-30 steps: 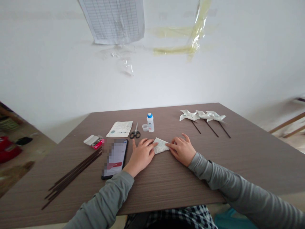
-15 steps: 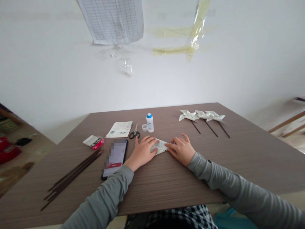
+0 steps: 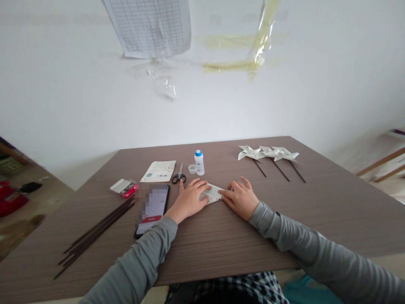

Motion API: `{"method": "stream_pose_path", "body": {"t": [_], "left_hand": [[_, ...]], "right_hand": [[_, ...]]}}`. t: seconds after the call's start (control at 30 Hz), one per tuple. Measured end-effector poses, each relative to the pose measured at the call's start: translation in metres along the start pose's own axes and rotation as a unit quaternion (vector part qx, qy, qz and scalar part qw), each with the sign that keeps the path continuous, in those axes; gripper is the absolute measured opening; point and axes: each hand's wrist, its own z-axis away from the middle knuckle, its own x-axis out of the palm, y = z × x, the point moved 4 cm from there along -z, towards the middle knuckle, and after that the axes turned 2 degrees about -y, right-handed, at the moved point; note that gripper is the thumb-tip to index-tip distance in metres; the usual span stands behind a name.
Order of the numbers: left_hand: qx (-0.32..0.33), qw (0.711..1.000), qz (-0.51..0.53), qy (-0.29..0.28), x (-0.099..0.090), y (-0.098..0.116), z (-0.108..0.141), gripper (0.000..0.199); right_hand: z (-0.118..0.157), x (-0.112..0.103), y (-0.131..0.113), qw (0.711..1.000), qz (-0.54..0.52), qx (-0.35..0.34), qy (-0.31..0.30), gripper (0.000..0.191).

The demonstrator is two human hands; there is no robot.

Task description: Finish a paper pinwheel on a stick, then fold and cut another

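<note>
Basically, folded paper [image 3: 214,194] btwn L [image 3: 189,200] & R hands [image 3: 243,199].

White wall [image 3: 221,109]: gridded sheet [image 3: 150,29] fixed high up, clear tape [image 3: 167,88] wrinkled below it, yellowed tape [image 3: 229,66] alongside. Phone [image 3: 153,209] face up, screen lit, partly pixelated. Floor: red object [image 3: 11,200], identity unclear, near a black item [image 3: 31,187]. Wooden bars [image 3: 381,162] stand at the opposite side.

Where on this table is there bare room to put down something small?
Bare tabletop shows between the right sleeve and the pinwheels, between those and the blue-capped bottle, and from the folded paper to the near edge. The left side is crowded: phone, sticks, box, scissors.
</note>
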Motion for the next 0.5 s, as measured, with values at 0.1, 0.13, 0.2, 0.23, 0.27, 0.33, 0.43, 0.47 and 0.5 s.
{"method": "stream_pose_path", "body": {"t": [0.1,0.13,0.2,0.23,0.27,0.33,0.43,0.47,0.5], "left_hand": [[-0.007,1.0,0.002,-0.005,0.0003,0.0005,0.0009,0.054],[-0.009,1.0,0.003,-0.005,0.0005,0.0006,0.0011,0.055],[-0.009,1.0,0.006,-0.002,0.0009,0.0009,0.0011,0.055],[-0.007,1.0,0.007,0.001,0.0011,0.001,0.001,0.055],[-0.006,1.0,0.008,0.003,0.0012,0.0012,0.0008,0.054],[-0.007,1.0,0.009,0.004,0.0017,0.0014,0.0005,0.055],[-0.019,1.0,0.012,-0.007,0.0024,0.0017,0.0001,0.057],[-0.022,1.0,0.012,-0.008,0.0025,0.0018,0.0,0.058],[-0.024,1.0,0.012,-0.007,0.0024,0.0018,0.0,0.058]], "right_hand": [[-0.0004,0.0005,0.0,1.0,0.001,0.002,-0.003,0.031],[-0.0006,0.0008,0.0002,1.0,0.002,0.002,-0.006,0.031],[-0.0012,0.0012,0.001,1.0,0.004,0.004,-0.008,0.032],[-0.0015,0.0013,0.0014,1.0,0.004,0.005,-0.008,0.032],[-0.0018,0.0014,0.0016,1.0,0.005,0.007,-0.008,0.032],[-0.0023,0.0015,0.0017,1.0,0.005,0.009,-0.008,0.032],[-0.0029,0.0009,0.001,1.0,0.006,0.008,-0.008,0.033],[-0.0031,0.0006,0.0006,1.0,0.008,0.007,-0.007,0.032],[-0.0032,0.0003,0.0003,1.0,0.009,0.006,-0.006,0.032]]}}
